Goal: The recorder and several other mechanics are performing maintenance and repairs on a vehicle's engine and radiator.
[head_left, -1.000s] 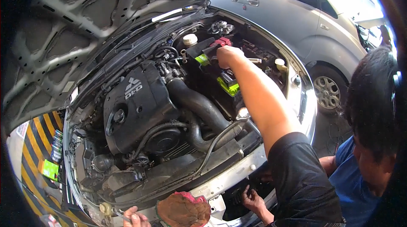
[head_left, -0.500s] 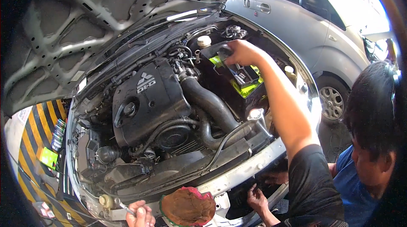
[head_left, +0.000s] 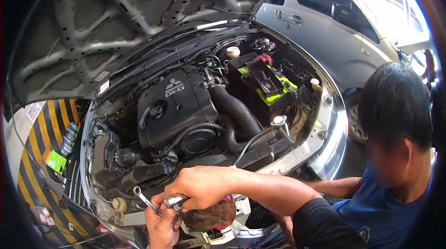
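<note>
My left hand (head_left: 162, 231), at the lower edge in front of the engine bay, is closed round a combination wrench (head_left: 141, 195), its ring end pointing up and left. Just above it, my right hand (head_left: 200, 187) grips a ratchet (head_left: 175, 199) with a shiny rounded head; its handle is mostly hidden in my palm. The two tools are close together, and I cannot tell whether they touch. Behind my hands is the engine with its black cover (head_left: 179, 102). A dark tray (head_left: 264, 76) with small metal parts sits on a black and yellow-green box (head_left: 274, 98).
A co-worker (head_left: 395, 156) in a blue shirt leans in at right, one forearm over the front of the car. The raised hood (head_left: 116, 16) hangs above. A brown rounded thing (head_left: 213, 216) is below my right wrist. A silver vehicle (head_left: 320, 30) stands beyond.
My right hand has come back from the tray to my left hand and now shows a ratchet. My left hand has moved up slightly, with the wrench. The view has shifted a little.
</note>
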The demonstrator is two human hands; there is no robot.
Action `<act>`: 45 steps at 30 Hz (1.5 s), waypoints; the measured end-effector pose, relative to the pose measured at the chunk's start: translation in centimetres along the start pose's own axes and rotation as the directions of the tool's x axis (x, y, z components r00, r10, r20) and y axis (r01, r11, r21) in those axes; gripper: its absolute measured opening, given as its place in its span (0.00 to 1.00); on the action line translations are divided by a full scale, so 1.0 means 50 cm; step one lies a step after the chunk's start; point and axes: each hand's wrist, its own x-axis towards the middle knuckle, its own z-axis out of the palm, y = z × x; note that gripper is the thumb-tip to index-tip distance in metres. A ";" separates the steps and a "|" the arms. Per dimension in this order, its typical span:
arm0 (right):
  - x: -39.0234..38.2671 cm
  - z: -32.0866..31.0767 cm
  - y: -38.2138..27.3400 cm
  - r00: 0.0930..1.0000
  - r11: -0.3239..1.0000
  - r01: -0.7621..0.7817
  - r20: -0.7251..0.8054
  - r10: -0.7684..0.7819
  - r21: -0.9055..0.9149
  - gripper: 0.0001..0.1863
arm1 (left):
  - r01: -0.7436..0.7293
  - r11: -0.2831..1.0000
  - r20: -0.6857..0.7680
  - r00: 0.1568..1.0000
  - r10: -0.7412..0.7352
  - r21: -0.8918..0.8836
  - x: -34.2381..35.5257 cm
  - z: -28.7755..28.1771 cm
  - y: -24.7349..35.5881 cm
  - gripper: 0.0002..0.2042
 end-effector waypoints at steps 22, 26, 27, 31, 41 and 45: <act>-0.302 -0.545 0.496 0.208 0.043 -0.968 -0.698 0.685 -0.246 0.12 | 0.135 0.946 -0.021 0.989 -0.148 -0.295 -0.051 -0.101 -0.028 0.17; -0.283 -0.556 0.535 0.261 0.214 -0.965 -0.682 0.684 -0.155 0.11 | 0.150 0.938 0.016 0.988 -0.153 -0.313 -0.060 -0.118 -0.036 0.20; -0.276 -0.535 0.539 0.287 0.265 -0.954 -0.683 0.671 -0.141 0.14 | 0.159 0.939 0.002 0.986 -0.167 -0.306 -0.064 -0.118 -0.039 0.21; -0.319 -0.526 0.544 0.364 0.240 -0.931 -0.659 0.658 -0.275 0.21 | 0.293 0.905 0.031 0.954 -0.298 -0.309 -0.073 -0.117 -0.077 0.20; -0.342 -0.548 0.534 0.334 0.113 -0.939 -0.782 0.526 -0.325 0.13 | 0.252 0.889 0.070 0.967 -0.244 -0.383 -0.066 -0.139 -0.086 0.14; -0.329 -0.543 0.505 0.151 0.165 -0.983 -0.856 0.495 -0.078 0.21 | 0.196 0.925 -0.030 0.976 -0.217 -0.327 -0.071 -0.141 -0.097 0.10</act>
